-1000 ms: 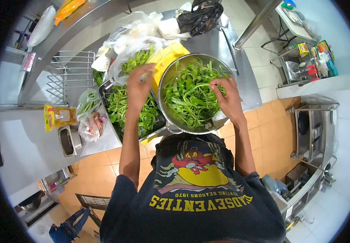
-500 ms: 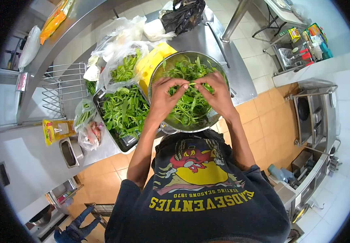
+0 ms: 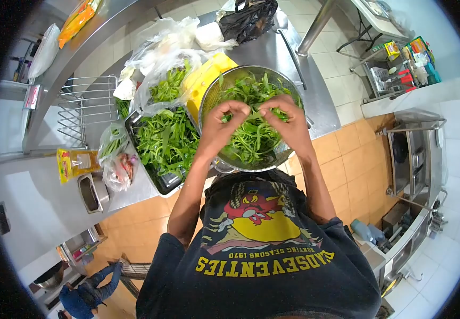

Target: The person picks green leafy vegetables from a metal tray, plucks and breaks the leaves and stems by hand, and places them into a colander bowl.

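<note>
Both hands are above a round metal mesh colander [image 3: 204,101] filled with leafy green stems [image 3: 254,139]. My left hand [image 3: 223,125] is over its left side, thumb and fingers pinched together. Opposite it, my right hand [image 3: 288,125] is pinched too, its fingertips a small gap from the left ones. Whatever the fingertips hold is too small or hidden to make out. Left of the colander, a dark rectangular tray [image 3: 167,185] carries a heap of the same kind of greens [image 3: 166,139]. A yellow block with hole-like spots [image 3: 200,82] stands between tray and colander.
Clear plastic bags [image 3: 160,45], one with greens, and a black bag [image 3: 248,21] lie at the back of the steel table [image 3: 315,101]. A long-handled utensil [image 3: 292,53] rests behind the colander. A wire rack [image 3: 89,109] is at left; another person [image 3: 89,292] is at lower left.
A thin pale-green stem was stretched between both hands' fingertips; now the fingertips are apart and it no longer shows between them. The person at lower left shows more fully.
</note>
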{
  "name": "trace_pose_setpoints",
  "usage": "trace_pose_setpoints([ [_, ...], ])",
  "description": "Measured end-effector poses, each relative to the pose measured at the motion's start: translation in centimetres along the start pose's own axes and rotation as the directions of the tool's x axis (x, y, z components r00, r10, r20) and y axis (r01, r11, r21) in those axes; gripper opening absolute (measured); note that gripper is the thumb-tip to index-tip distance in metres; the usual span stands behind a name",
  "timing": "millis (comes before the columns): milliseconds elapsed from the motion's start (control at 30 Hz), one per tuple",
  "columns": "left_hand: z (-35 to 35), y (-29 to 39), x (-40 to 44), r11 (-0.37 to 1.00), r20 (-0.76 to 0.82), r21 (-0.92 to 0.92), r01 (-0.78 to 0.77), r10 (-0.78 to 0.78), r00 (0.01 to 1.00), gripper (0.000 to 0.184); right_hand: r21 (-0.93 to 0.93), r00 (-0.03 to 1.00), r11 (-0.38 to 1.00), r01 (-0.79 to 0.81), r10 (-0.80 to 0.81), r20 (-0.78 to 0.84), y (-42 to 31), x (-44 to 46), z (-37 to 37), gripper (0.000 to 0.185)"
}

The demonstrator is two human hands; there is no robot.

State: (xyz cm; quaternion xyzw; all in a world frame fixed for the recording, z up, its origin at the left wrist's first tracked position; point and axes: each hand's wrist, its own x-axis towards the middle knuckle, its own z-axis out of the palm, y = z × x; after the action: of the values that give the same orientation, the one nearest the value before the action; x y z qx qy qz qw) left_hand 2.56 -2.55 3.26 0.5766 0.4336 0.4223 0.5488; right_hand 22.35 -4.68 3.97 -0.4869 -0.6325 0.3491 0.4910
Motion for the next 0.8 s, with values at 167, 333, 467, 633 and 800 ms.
trace_pose_setpoints([
  [167, -5.0, -1.1, -0.7, 0.94, -0.131, -0.322, 0.109, -0.159, 0.979, 0.018, 0.06, 0.995, 0.995, -0.077, 0.081, -0.057, 0.2, 0.0, -0.9, 0.014],
  [333, -11.5, -0.5, -4.0, 0.99, -0.344, 0.043, 0.136, -0.113, 0.932, 0.022, 0.072, 0.988, 0.987, -0.146, 0.149, -0.045, 0.2, -0.3, -1.3, 0.013],
  [467, -14.8, -0.2, -6.2, 0.745, -0.338, 0.654, 0.129, 0.135, 0.931, 0.023, 0.086, 0.979, 0.977, -0.196, 0.2, -0.032, 0.4, 0.0, -0.9, 0.013],
  [633, -11.7, -0.8, -5.2, 0.856, -0.448, 0.509, 0.091, 0.173, 0.877, 0.022, 0.109, 0.971, 0.966, -0.234, 0.239, -0.029, 0.5, 0.3, -0.6, 0.013],
  [800, -3.8, 2.1, -2.2, 0.855, -0.236, 0.497, -0.15, 0.299, 0.924, 0.018, 0.087, 0.976, 0.973, -0.214, 0.217, -0.018, 0.6, 0.2, -0.6, 0.014],
])
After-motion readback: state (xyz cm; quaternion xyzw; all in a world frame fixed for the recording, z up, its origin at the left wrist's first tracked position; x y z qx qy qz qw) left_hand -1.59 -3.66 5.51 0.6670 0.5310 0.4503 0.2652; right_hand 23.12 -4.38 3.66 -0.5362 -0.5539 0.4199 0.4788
